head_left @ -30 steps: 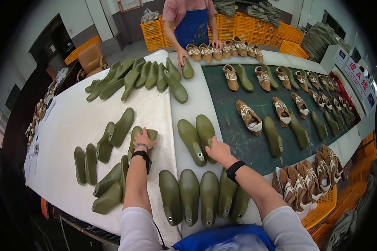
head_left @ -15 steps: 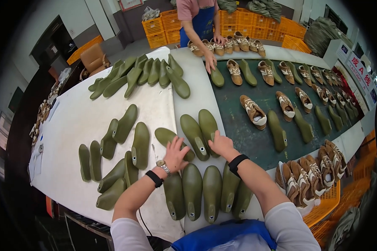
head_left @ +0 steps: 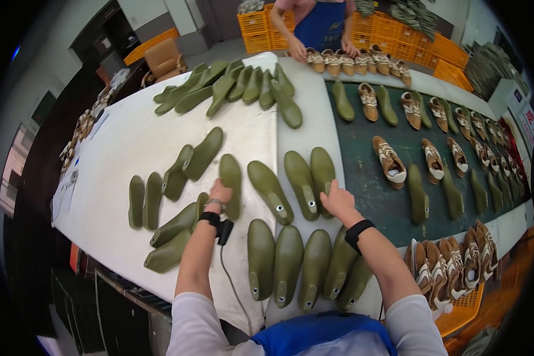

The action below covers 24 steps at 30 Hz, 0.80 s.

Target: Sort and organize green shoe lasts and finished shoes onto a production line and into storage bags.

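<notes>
My left hand [head_left: 219, 194] is closed at the side of a green shoe last [head_left: 232, 178] on the white cloth, its fingertips partly hidden. My right hand [head_left: 338, 200] pinches the heel end of another green shoe last [head_left: 322, 169], the right one of a pair. Its partner last [head_left: 299, 178] lies just to the left, and a further last [head_left: 268, 188] slants between my two hands. Closer to my body, several lasts [head_left: 288, 261] lie side by side with their heel ends toward me.
More green lasts lie on the cloth at left [head_left: 153, 199] and far left [head_left: 222, 89]. Brown-and-white sneakers [head_left: 389, 159] and lasts stand in rows on the dark green mat [head_left: 368, 202]. A co-worker's hands [head_left: 299, 52] touch sneakers across the table. Sneakers [head_left: 451, 267] crowd the right edge.
My left hand has moved left from the slanted last to one on the cloth. That slanted last now points more away from me. The co-worker's hand has left the mat's far-left last.
</notes>
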Available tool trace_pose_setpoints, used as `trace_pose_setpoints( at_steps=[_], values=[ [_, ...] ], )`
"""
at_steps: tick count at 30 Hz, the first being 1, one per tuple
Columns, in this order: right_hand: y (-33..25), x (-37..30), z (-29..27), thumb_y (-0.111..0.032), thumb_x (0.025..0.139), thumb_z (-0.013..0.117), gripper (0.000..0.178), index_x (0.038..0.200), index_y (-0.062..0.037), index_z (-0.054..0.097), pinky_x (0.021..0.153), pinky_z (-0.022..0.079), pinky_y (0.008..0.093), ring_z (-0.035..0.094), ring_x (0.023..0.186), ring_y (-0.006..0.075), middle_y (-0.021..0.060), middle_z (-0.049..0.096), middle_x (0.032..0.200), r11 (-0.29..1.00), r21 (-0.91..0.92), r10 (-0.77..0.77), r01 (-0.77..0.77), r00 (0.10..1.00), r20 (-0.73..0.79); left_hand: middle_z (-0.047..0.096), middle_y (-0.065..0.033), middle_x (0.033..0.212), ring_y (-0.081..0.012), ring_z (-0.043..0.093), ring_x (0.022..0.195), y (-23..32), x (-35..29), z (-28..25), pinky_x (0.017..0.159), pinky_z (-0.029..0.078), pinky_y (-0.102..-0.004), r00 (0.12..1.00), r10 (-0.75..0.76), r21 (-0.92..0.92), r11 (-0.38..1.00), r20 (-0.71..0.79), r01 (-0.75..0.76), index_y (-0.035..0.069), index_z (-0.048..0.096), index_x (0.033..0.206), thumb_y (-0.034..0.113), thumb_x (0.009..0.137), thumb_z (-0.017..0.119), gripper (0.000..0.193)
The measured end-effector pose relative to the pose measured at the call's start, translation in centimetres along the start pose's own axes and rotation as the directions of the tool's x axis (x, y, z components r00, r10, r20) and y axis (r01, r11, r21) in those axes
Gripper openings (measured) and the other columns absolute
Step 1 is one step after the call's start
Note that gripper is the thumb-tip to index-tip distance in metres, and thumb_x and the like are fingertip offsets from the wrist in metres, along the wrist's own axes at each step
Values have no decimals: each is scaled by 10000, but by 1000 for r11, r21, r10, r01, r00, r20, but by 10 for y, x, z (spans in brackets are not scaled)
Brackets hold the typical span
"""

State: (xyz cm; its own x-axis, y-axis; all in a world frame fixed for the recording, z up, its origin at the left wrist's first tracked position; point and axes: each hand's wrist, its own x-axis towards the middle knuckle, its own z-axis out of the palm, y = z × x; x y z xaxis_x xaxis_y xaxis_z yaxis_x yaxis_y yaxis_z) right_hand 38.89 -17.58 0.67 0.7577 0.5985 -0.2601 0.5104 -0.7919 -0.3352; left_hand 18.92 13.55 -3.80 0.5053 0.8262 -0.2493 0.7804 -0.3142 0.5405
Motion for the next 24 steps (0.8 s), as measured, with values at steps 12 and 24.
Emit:
trace_pose_setpoints(
  at_steps=[12,24],
  values=[
    [1,6,7,-379,796,481,494,1066,16,356,741,451,439,586,850,368,232,602,892,989,89,124,-121,992,-25,472,-248,1167,-364,449,1080,1,-45,-4,936,360,-384,872,426,81,904,-240,-420,-45,340,1255,250,730,634,670],
    [-3,5,13,-362,788,492,461,1030,9,366,727,452,449,587,827,380,242,602,868,992,89,98,-91,992,-81,229,-274,1347,-413,180,1272,-49,-184,-17,1048,181,-437,835,499,244,801,233,-547,-59,240,1299,371,697,664,853]
  ],
)
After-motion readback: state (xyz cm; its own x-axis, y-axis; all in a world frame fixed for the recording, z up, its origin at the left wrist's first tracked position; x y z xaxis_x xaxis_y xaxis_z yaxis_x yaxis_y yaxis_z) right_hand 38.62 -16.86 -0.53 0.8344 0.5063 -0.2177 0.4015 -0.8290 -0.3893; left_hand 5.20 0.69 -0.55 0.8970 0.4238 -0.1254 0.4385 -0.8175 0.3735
